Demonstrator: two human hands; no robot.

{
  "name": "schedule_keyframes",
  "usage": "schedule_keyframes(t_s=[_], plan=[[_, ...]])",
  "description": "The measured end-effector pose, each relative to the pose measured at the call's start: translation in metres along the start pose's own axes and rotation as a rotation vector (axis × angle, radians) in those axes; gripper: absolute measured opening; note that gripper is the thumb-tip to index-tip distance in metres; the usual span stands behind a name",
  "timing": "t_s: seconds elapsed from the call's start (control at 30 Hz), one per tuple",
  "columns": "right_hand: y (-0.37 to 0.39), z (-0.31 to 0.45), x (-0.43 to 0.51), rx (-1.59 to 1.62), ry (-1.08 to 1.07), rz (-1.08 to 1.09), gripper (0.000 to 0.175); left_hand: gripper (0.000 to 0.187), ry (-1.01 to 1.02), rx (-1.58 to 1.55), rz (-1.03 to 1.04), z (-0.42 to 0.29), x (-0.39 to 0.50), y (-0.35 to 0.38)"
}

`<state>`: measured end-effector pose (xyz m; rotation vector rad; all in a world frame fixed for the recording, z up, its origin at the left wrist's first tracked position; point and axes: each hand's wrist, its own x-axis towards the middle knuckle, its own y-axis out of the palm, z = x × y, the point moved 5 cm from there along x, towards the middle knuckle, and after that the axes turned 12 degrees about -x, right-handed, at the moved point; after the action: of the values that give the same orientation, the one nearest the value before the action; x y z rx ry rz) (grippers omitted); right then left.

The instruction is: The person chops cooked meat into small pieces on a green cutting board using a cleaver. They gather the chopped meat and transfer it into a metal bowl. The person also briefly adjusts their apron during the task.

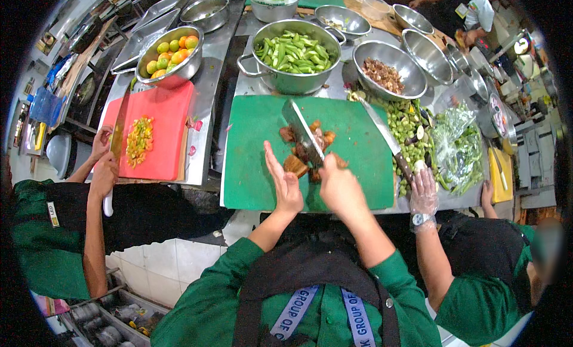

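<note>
My right hand [339, 184] grips the handle of a broad cleaver [301, 125]. Its blade lies over several chunks of browned cooked meat [326, 135] in the middle of a green cutting board [255, 136]. My left hand [283, 182] holds nothing; its fingers point up and the palm faces the meat, with the thumb apart. One larger brown chunk [295, 166] sits between that hand and the blade. The cleaver hides part of the pile.
Behind the board stand a pot of cut okra [293, 83] and a steel bowl [416, 78] with chopped meat. A second knife [380, 127] lies at the right edge beside cut green vegetables [405, 127]. Co-workers flank me; the left one holds a knife [120, 123] over a red board [172, 136].
</note>
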<state>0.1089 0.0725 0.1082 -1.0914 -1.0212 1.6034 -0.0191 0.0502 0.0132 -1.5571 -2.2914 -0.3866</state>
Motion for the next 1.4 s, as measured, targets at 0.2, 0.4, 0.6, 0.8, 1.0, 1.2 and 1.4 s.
schedule_keyframes(t_s=[0.2, 0.4, 0.6, 0.8, 1.0, 1.2, 1.4], plan=[[-0.021, -0.009, -0.014, 0.012, 0.028, -0.178, 0.017, 0.09, -0.019, -0.014, -0.008, 0.0, -0.001, -0.001], [0.002, -0.003, 0.0, -0.034, 0.017, 0.039, 0.018, 0.089, 0.013, -0.023, -0.045, -0.001, 0.001, -0.002], [0.002, -0.006, -0.009, 0.042, -0.002, -0.08, 0.015, 0.086, 0.016, -0.069, -0.108, -0.001, -0.002, -0.006], [0.006, 0.012, 0.001, -0.076, -0.029, -0.042, 0.017, 0.085, 0.013, -0.083, -0.145, 0.0, -0.004, -0.011], [-0.009, -0.011, -0.013, -0.089, 0.161, -0.088, 0.017, 0.084, -0.017, -0.112, -0.133, 0.001, -0.003, -0.011], [-0.006, -0.016, -0.016, -0.072, 0.137, 0.005, 0.018, 0.083, 0.01, -0.104, -0.118, -0.001, -0.001, -0.01], [-0.01, -0.022, -0.019, -0.01, 0.176, -0.07, 0.02, 0.082, 0.011, -0.111, -0.119, -0.001, -0.002, -0.01]])
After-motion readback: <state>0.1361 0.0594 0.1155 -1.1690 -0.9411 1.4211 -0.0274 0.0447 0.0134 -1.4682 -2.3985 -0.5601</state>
